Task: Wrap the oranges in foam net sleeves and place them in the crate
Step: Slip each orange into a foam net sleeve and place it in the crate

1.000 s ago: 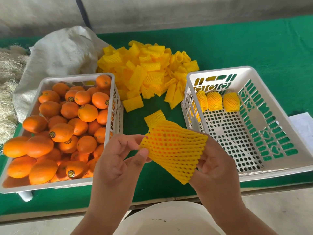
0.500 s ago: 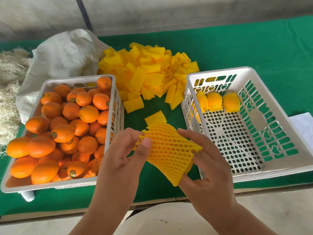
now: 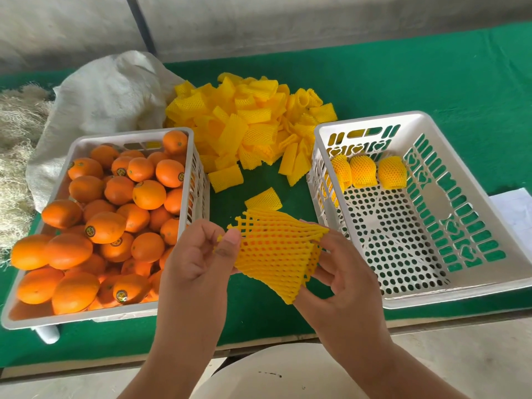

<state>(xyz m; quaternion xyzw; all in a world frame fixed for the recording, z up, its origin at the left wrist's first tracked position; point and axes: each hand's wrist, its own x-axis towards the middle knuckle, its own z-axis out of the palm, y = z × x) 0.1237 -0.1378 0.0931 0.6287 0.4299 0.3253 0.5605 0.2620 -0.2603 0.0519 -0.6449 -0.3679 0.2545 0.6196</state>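
Left hand [image 3: 198, 254] at 9 o'clock, right hand [image 3: 342, 272] at 3, both pinching one foam net sleeve [image 3: 276, 251] stretched between them.

A crate of oranges [image 3: 98, 220] sits left, the sleeve pile [image 3: 250, 125] behind centre, the other crate [image 3: 417, 211] right.

Two white perforated plastic crates [image 3: 426, 298] [image 3: 95, 315] were counted. Three oranges wrapped in yellow foam net [image 3: 363, 171] were seen in the right one.

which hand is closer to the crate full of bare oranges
Left. The left hand is right beside the orange crate at its near right corner, pinching the foam sleeve. The right hand holds the sleeve's other side, nearer the other crate.
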